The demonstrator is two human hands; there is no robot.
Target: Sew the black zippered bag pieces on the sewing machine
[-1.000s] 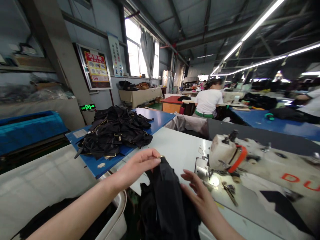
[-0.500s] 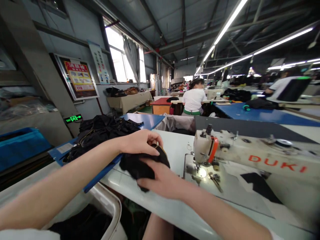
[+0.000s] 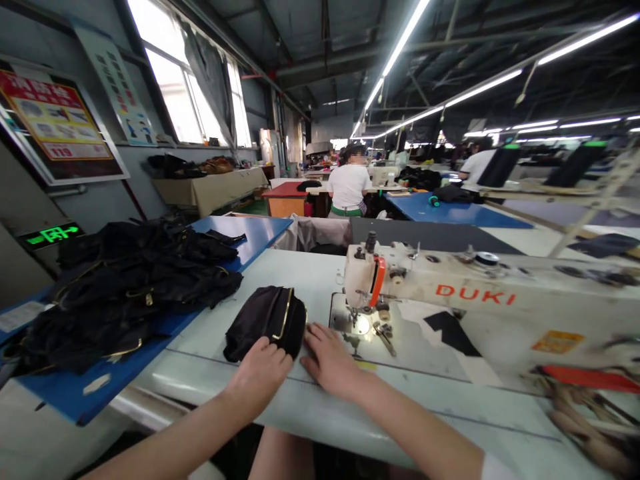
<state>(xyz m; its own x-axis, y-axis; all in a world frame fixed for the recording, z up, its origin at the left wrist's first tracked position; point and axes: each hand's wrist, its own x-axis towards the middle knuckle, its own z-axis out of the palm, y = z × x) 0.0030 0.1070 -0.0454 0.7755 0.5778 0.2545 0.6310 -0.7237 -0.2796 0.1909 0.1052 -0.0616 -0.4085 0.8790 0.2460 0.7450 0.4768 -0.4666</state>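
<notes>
Pale-green tabletop [image 3: 320,267], strip lights [image 3: 404,37] overhead; left hand [image 3: 263,373] grips black pouch [image 3: 255,320], right hand [image 3: 330,360] unclenched.

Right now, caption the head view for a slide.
Left hand on black fabric, right hand at its edge, beside a DUKI sewing machine.

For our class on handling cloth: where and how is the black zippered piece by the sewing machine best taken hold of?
Likely pinch the near edge of the black zippered piece, from the person's side: it lies in soft folds on the table, that edge at the left hand, the sewing machine to its right.
</notes>
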